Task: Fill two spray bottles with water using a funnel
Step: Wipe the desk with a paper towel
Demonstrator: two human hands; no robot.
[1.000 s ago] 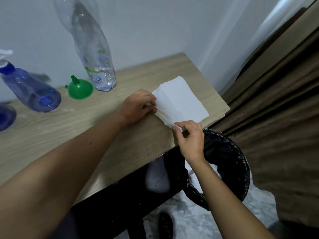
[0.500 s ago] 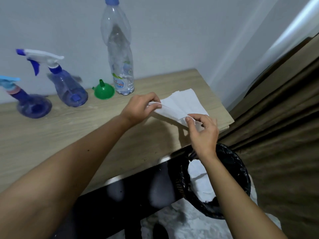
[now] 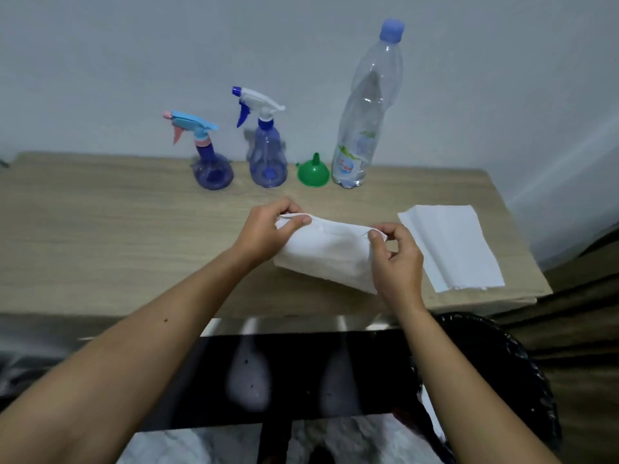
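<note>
Holding a tissue sheet (image 3: 330, 249) stretched btwn both grips, left hand (image 3: 268, 229) & right hand (image 3: 397, 259) each pinching an end, w/ spray bottles (image 3: 268, 155) + funnel (image 3: 313, 172) straight ahead at the table's (image 3: 100, 229) back edge, left hand nearer.

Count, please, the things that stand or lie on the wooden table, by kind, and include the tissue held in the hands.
Spray bottles: 2, one with a light blue and pink head, one with a white and blue head
Funnel: 1, green
Water bottle: 1
Tissues: 2, one held by both hands, one lying at the right
Total: 6
</note>
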